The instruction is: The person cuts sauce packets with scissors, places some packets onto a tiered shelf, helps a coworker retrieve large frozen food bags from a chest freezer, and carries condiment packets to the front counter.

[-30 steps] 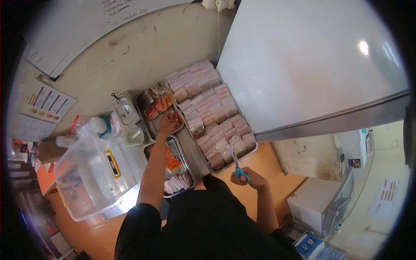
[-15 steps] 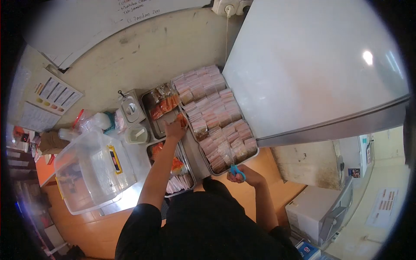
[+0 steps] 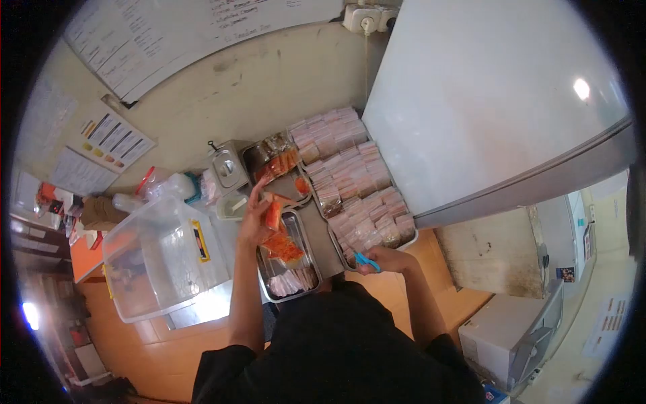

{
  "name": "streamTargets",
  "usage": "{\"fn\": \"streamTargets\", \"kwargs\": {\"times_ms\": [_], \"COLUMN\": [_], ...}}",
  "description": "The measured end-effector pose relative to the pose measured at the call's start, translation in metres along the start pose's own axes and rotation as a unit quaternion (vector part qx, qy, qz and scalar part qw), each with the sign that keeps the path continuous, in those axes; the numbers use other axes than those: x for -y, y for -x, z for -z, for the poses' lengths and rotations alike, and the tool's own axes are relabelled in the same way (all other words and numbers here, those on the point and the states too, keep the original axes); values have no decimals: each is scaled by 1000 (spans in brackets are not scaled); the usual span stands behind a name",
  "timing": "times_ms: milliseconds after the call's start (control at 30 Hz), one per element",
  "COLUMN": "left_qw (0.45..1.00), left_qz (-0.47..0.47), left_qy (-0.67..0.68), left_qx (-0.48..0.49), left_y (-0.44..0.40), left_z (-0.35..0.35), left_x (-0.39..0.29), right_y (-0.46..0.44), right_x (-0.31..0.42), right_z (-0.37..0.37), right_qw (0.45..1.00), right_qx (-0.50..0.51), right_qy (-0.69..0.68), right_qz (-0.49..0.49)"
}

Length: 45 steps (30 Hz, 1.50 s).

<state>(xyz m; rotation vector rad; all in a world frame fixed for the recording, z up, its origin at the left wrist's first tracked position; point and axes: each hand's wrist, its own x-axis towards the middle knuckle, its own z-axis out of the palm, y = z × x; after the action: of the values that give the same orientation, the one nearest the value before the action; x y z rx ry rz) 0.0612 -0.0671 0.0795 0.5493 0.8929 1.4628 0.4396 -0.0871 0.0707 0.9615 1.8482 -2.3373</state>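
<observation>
Your left hand point(image 3: 252, 225) is off the far tray point(image 3: 286, 187) now — it grips an orange-red packet point(image 3: 273, 215) by the near tray's point(image 3: 304, 254) far end. Your right hand point(image 3: 385, 259), well apart, clasps blue-handled scissors point(image 3: 367, 262) — both hands look occupied.

Right hand point(image 3: 385, 258): one pair of blue-handled scissors point(image 3: 367, 262). Left hand point(image 3: 253, 222): one orange-filled packet point(image 3: 272, 215). Nearest it — two metal trays point(image 3: 301, 236); farther left, one clear plastic bin point(image 3: 158, 266). Beyond the right hand — three blocks of stacked packets point(image 3: 353, 170).

Probably a food-prep kitchen: packeted food point(image 3: 353, 168), metal trays point(image 3: 301, 236), whiteboard point(image 3: 195, 37).
</observation>
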Motion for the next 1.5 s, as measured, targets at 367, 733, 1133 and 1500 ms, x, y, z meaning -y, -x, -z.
{"fn": "streamTargets", "kwargs": {"times_ms": [367,733,1133,1500], "left_qw": [991,982,974,973], "left_qz": [-38,-38,-71,-62], "left_qy": [-112,-182,-205,-219], "left_qx": [55,38,62,48], "left_y": [102,132,133,139], "left_z": [-41,-66,-70,-78], "left_x": [-15,-55,-62,-70], "right_y": [-42,-65,-65,-61], "right_x": [89,126,128,137], "right_z": [10,13,11,9], "right_qw": [968,937,940,944], "right_qx": [209,195,207,218], "right_qy": [139,282,253,232], "right_qz": [-1,71,95,86]}}
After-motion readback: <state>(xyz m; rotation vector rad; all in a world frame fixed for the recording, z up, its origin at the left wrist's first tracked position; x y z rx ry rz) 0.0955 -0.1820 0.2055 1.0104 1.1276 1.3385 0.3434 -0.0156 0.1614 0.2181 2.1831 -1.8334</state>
